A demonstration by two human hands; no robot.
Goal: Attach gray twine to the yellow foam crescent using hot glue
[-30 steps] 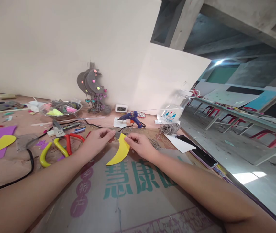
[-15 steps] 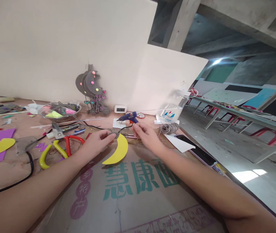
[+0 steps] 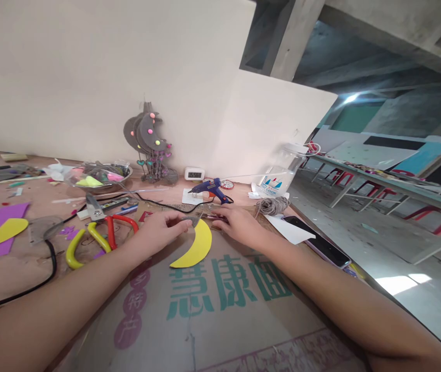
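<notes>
My left hand is closed in a pinch at the upper tip of a yellow crescent moon cutout. A small grey piece shows at that tip, beside the thumb. To the right, my right hand has its fingers closed around a slim metallic tool, whose end points left toward the crescent; its kind is partly hidden by the fingers. Just beyond both hands, a blue glue gun rests with its nozzle to the left. Under the hands lies a printed cardboard sheet.
Red-handled pliers and yellow-handled cutters lie left, near a black cable. Grey twine, a phone and a plastic jar stand right. Grey moon ornaments and a small clock are behind.
My right hand has come down from near the glue gun's handle to the slim tool on the cardboard. My left hand still pinches the crescent, slightly lower. The view has shifted a little.
</notes>
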